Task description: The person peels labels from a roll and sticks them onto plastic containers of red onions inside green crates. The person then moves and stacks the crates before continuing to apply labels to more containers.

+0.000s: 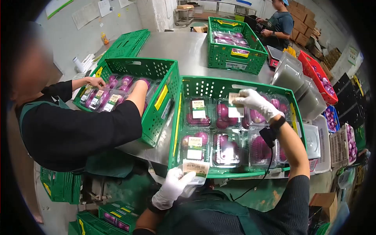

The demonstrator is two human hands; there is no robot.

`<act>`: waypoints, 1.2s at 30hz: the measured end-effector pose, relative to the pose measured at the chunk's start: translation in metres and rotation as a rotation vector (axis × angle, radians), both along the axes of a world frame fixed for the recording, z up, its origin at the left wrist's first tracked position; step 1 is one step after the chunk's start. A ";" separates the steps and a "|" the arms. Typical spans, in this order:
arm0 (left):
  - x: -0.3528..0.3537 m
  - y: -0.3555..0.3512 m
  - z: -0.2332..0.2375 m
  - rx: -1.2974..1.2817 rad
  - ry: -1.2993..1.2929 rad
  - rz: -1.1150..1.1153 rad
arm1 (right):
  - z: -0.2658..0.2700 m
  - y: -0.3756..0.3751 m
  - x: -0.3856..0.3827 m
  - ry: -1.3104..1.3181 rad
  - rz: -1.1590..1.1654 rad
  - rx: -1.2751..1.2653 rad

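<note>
1. Over the green plastic crate (pixel 211 84), your white-gloved right hand (pixel 256 102) pinches a small beige paper label (pixel 234 98) above a clear box of purple fruit (pixel 224 118).
2. Your gloved left hand (pixel 172 188) grips a stack of printed labels (pixel 197 170).

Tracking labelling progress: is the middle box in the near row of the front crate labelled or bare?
Bare: the middle box shows only purple fruit through its clear top; its left neighbour carries a label.
</note>
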State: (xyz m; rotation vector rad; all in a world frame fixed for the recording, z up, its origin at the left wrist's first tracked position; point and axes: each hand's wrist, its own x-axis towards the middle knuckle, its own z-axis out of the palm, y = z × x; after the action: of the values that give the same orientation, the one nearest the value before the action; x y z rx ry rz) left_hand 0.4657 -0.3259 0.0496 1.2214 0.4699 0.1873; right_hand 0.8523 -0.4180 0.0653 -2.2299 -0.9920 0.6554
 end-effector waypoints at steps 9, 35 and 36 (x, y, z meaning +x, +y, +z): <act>-0.002 0.016 -0.005 -0.183 0.014 -0.066 | -0.081 0.034 0.028 -0.163 0.032 -0.361; 0.052 -0.012 0.026 0.257 -0.091 0.184 | 0.044 -0.039 -0.185 0.321 0.169 0.434; 0.052 -0.019 0.028 0.254 -0.097 0.141 | 0.046 -0.046 -0.182 0.389 0.087 0.455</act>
State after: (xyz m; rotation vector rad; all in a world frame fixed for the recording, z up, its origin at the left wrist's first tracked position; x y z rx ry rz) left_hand 0.5178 -0.3445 0.0778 1.4203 0.4574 0.4357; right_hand 0.6700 -0.4640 0.1111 -1.5977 -0.9292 0.7765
